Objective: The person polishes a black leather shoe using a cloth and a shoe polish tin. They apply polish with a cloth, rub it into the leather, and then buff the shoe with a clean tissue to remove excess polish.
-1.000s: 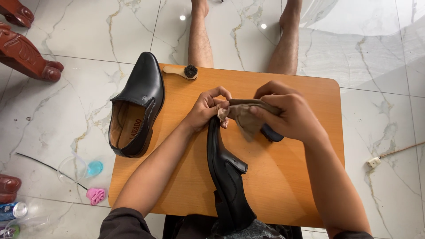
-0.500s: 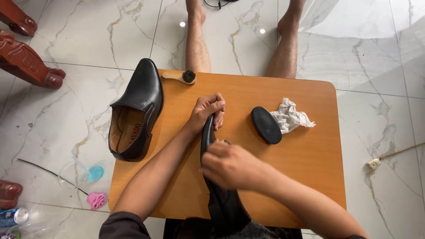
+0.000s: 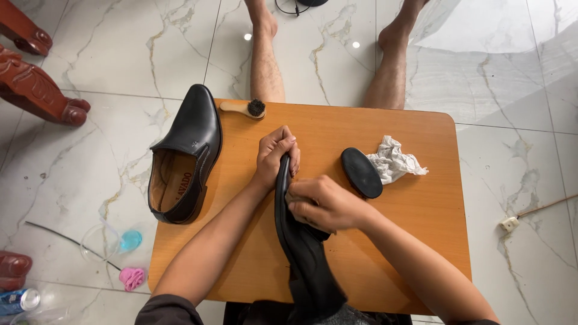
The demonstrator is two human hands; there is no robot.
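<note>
I have the black shoe stood on edge mid-table, its heel end near me. My left hand is curled tight round its far toe; my right hand is clamped on its side. It looks stiff, smooth, probably slippery, best gripped at toe and heel. Its mate lies left.

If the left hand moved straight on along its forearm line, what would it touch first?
Probably the small wooden brush near the table's far edge; the left hand, gripping the black shoe, points roughly there, though height is unclear.

Bare tabletop beyond rag
</note>
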